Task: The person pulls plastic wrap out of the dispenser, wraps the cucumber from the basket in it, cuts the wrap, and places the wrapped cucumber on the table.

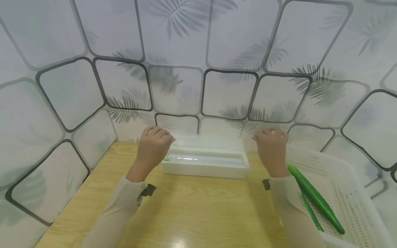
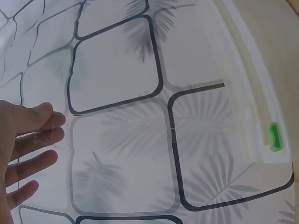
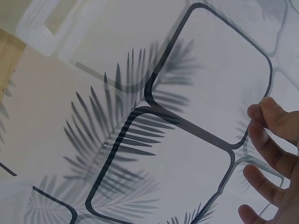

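A white cling film dispenser (image 1: 204, 170) lies lengthwise by the wall, its clear lid (image 1: 207, 142) raised behind it. Inside, a shiny roll of film (image 1: 204, 158) shows, and a green slider (image 2: 275, 136) sits at the left end. Above the dispenser's left end, my left hand (image 1: 154, 146) pinches thumb against forefinger. My right hand (image 1: 272, 148) makes the same pinch beyond the right end. Faint glints by the fingertips in both wrist views suggest a sheet of clear cling film (image 2: 46, 136) held between the hands; its outline is barely visible.
At the right stands a white perforated basket (image 1: 356, 179) holding a long green vegetable (image 1: 316, 196) and a thinner one (image 1: 311, 212), beside my right sleeve. The wooden table (image 1: 192, 206) meets patterned walls (image 1: 231, 94) at the back and left.
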{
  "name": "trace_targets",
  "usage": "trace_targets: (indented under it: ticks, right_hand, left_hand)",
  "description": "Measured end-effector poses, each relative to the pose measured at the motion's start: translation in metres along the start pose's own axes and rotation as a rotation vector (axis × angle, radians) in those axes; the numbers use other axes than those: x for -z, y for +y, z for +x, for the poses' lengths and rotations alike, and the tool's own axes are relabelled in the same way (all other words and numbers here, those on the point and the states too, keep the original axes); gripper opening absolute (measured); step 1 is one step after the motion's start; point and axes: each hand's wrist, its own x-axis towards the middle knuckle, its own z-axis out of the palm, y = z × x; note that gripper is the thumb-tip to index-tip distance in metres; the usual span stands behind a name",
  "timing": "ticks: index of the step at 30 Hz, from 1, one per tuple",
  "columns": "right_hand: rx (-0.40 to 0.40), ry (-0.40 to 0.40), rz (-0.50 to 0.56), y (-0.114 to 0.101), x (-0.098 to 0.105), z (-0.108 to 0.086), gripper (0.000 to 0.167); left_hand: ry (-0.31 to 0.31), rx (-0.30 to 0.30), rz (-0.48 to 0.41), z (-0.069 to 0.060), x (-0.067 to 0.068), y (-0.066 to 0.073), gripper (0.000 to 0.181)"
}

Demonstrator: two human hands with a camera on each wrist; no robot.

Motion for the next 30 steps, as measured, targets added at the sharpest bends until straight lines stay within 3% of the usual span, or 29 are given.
trace_targets:
  ticks: [10, 18, 22, 27, 30]
  right_hand:
    - [0.009, 0.052, -0.029, -0.004, 0.017, 0.004, 0.022]
    - [0.039, 0.07, 0.074, -0.009, 0.037, -0.004, 0.013]
    - [0.13, 0.037, 0.107, -0.01, 0.052, -0.018, 0.014]
    - [0.3, -0.043, 0.153, -0.011, 0.068, -0.042, 0.012]
    - [0.371, -0.143, 0.178, -0.013, 0.073, -0.057, 0.011]
  left_hand:
    - [0.036, -0.008, -0.015, 0.0, 0.014, 0.003, 0.012]
    - [-0.001, -0.036, -0.065, -0.011, 0.03, 0.007, 0.012]
    - [-0.126, -0.069, -0.151, -0.021, 0.046, 0.012, 0.013]
    - [-0.416, -0.104, -0.251, -0.035, 0.061, 0.021, 0.01]
    - [-0.583, -0.113, -0.288, -0.045, 0.061, 0.028, 0.008]
